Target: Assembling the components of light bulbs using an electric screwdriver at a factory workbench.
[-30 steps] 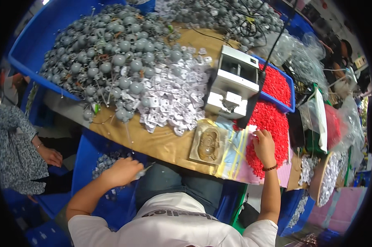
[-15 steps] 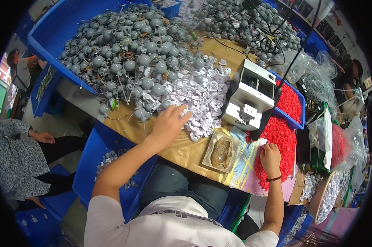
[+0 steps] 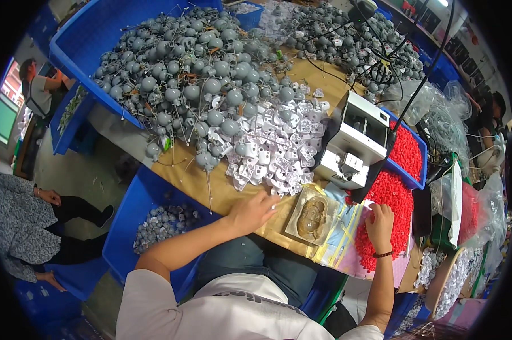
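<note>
Since the earlier frame, the person's left hand [image 3: 250,215] has moved back from the pile of white pieces [image 3: 275,150] toward the near edge of the table [image 3: 190,178], while the right hand [image 3: 380,228] has stayed at the red pieces [image 3: 391,195]. Now the left hand is just left of a square block [image 3: 311,216] with a rounded hollow, and its grip is closed on a small white piece [image 3: 273,207], of which only a little shows between the fingertips. The fingers of the right hand are bent down at the left side of the red pieces; something white is visible at the fingertips, but I cannot tell whether this grip holds it. The pile of white pieces lies on the table, beyond the left hand, and touches the large heap of grey round parts [image 3: 190,90] on its left. To the right of the white pile stands a white machine [image 3: 358,127], and beside it, on the right, a blue tray [image 3: 423,173] also contains red pieces. At the near left, below the table, a blue bin [image 3: 121,238] holds small grey parts [image 3: 168,224]. Another person's hand [image 3: 50,197] is at the far left, well apart from the table.
</note>
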Tool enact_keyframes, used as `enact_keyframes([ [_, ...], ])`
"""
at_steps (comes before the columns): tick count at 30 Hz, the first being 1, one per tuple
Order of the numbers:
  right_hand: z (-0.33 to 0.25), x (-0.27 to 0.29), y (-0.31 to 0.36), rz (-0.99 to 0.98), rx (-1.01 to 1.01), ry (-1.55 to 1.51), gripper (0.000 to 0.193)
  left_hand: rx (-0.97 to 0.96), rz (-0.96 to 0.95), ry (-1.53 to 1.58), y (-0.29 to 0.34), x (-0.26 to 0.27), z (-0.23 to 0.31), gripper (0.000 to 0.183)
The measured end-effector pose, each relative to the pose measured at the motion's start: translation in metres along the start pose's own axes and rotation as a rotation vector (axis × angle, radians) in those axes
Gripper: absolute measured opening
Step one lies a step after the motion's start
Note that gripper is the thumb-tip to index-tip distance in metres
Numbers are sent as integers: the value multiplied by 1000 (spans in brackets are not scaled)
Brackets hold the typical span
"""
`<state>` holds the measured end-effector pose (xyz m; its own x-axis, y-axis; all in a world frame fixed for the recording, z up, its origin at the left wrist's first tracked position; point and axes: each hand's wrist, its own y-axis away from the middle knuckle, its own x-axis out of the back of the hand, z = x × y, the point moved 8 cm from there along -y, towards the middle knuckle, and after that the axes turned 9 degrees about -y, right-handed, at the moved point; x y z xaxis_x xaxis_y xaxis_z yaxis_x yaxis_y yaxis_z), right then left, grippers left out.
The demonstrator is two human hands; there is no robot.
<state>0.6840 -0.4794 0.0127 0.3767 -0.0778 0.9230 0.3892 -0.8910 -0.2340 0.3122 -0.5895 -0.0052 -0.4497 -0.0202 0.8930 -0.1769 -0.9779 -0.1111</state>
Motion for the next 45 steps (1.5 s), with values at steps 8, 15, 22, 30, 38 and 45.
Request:
enact_keyframes([
  [8,-8,28,12,151,-93,-534,19,-212,127,-162,22,16,-1,40],
  [15,-57,16,7,120,-53,-792,14,-250,56,250,-19,17,67,30],
  [22,-120,1,-8,76,144,-860,17,-249,72,50,-64,-14,96,37],
  [30,-165,-23,-9,69,454,-462,25,-202,272,33,-31,38,62,46],
  [38,-170,-27,4,59,459,-403,31,365,379,-404,21,127,-83,53],
  [45,-171,-28,5,57,391,-337,33,317,348,-293,12,142,-115,50],
])
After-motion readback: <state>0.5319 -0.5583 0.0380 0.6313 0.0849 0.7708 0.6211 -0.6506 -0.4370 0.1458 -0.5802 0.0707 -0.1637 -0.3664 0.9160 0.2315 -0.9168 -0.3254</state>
